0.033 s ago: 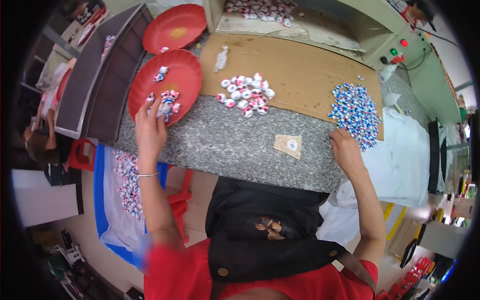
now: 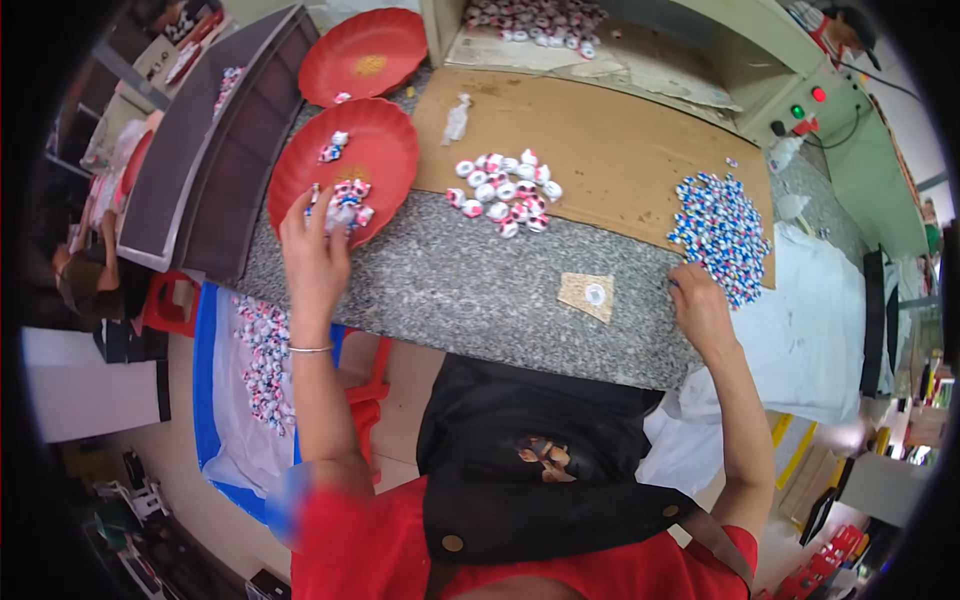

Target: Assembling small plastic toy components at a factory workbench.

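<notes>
My left hand [image 2: 316, 250] reaches over the near rim of a red fluted plate [image 2: 385, 150], its fingers stretched and apart beside a cluster of small white, pink and blue figures [image 2: 352, 192]. Another small group of figures [image 2: 333, 147] sits farther back on this plate. At the right, my right hand [image 2: 703, 308] rests on the grey speckled worktop with fingers curled together. Whatever they pinch is too small or hidden to name. Just beyond it spreads a heap of tiny blue-and-white pieces [image 2: 722, 235]. Round white-and-pink pieces [image 2: 505, 190] lie grouped between my hands.
A second red plate [image 2: 400, 45] stands behind the first, beside a dark grey bin [image 2: 215, 150]. Cardboard [image 2: 600, 130] covers the back worktop, under an open cabinet [image 2: 690, 80]. A tan scrap [image 2: 586, 296] lies in front. Below left is a lined blue crate [image 2: 205, 400].
The whole view has shifted slightly. My left hand has drawn a little leftward from the figure cluster, its fingers a bit more spread. My right hand stays beside the blue-and-white heap.
</notes>
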A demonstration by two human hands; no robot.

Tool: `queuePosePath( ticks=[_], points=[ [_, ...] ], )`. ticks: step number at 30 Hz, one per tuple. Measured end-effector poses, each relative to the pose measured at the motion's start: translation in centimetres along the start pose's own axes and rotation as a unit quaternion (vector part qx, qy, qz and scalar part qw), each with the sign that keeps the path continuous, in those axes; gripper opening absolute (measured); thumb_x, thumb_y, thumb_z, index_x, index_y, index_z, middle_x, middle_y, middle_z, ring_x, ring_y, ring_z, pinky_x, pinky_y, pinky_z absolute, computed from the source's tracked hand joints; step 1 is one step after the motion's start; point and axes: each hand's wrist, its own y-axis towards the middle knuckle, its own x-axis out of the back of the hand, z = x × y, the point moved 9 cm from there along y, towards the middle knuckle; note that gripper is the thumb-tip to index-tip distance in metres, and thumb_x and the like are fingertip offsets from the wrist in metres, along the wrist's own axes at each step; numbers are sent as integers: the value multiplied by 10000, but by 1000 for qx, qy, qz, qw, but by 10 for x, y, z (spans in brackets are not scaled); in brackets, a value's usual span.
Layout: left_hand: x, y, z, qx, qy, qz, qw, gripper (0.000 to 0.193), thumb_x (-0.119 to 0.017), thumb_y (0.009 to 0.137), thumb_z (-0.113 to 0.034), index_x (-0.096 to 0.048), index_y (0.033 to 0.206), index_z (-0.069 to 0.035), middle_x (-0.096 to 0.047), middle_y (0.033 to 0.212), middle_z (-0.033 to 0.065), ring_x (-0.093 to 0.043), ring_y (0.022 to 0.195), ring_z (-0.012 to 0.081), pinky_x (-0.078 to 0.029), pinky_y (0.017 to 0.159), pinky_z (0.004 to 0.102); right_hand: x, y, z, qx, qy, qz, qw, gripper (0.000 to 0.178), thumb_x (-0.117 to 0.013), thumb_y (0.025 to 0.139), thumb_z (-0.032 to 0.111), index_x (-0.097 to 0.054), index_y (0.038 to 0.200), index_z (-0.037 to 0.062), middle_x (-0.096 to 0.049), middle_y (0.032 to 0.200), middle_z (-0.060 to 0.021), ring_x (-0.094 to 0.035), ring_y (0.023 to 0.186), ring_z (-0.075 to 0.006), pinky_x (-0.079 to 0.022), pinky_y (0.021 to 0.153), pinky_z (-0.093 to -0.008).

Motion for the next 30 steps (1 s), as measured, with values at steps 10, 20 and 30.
queuePosePath(
  ticks=[10, 20, 30],
  points=[
    [-98, 3, -140, -55, -215, 123, 967, 237, -728, 778, -116, -603, 976, -82, -580, 910, 99, -631, 845, 307, -525, 680, 419, 1, -11, 48, -34, 177, -87, 980, 156, -661, 799, -49, -677, 944, 7, -637, 916, -151, -645, 770, -306, -511, 674, -345],
    [-107, -26, -147, -69, -269, 137, 951, 285, -593, 813, 34, -595, 1088, -41, -515, 1023, 148, -607, 936, 359, -531, 766, 440, -5, -29, 43, -25, 94, -12, 995, 167, -648, 816, -26, -674, 979, -6, -629, 858, -186, -627, 749, -357, -499, 667, -403],
    [-81, -41, -129, 95, -480, 161, 857, 362, -649, 838, 7, -606, 1191, -58, -599, 1024, 75, -642, 946, 205, -523, 762, 333, 13, -21, 59, -67, 155, -59, 984, 133, -673, 846, 22, -672, 976, -8, -672, 820, -157, -657, 700, -255, -521, 670, -333]
  ],
)
